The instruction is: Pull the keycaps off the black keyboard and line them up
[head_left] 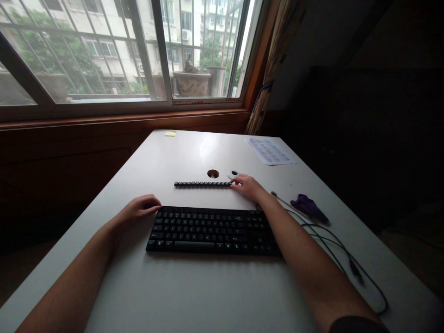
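Note:
A black keyboard (204, 229) lies on the white table, its top row bare of keys. Beyond it, a straight row of loose black keycaps (201, 184) stretches from left to right. The fingers of my right hand (247, 186) are pinched at the right end of that row, on a keycap mostly hidden by the fingertips. My left hand (143, 206) rests at the keyboard's upper left corner, fingers curled and thumb against the edge. The right forearm covers part of the keyboard's right side.
A white round object (233, 174) sits just behind my right hand, near a cable hole (212, 174). Rightward lie a purple cloth (309, 208), a thin brush-like stick (286, 201) and a looped black cable (350, 254). Printed papers (271, 151) and a yellow note (170, 133) are farther back.

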Motion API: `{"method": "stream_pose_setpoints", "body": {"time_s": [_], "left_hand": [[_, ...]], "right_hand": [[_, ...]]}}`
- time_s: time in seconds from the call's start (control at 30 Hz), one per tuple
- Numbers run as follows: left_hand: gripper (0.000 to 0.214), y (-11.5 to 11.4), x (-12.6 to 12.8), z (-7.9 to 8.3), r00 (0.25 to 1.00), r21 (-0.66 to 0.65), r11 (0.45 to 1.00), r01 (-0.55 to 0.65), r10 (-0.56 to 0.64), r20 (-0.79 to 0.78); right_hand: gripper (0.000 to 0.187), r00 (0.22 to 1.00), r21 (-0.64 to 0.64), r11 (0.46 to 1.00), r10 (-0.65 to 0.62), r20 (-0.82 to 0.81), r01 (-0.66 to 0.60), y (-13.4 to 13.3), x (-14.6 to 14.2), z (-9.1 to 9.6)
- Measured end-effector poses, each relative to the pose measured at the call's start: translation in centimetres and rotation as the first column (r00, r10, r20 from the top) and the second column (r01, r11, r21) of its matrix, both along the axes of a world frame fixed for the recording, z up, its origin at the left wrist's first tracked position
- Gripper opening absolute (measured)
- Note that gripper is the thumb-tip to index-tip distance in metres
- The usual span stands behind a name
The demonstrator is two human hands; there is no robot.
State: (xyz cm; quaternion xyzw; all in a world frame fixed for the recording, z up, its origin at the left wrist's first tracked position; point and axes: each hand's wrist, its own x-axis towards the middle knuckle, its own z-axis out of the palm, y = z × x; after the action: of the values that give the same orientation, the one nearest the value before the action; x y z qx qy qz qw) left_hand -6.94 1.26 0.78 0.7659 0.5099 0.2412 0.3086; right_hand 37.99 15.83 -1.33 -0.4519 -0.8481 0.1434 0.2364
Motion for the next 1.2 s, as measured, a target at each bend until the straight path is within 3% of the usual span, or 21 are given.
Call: {"method": "stream_pose_setpoints", "body": {"time_s": [1.2], "left_hand": [[0.026,0.16,-0.17,-0.21,1.000,0.006,1.000,0.004,-0.004,0.002]], "right_hand": [[0.022,1.000,-0.001,1.000,-0.005,0.006,0.005,0.31,0.28,-0.62]]}}
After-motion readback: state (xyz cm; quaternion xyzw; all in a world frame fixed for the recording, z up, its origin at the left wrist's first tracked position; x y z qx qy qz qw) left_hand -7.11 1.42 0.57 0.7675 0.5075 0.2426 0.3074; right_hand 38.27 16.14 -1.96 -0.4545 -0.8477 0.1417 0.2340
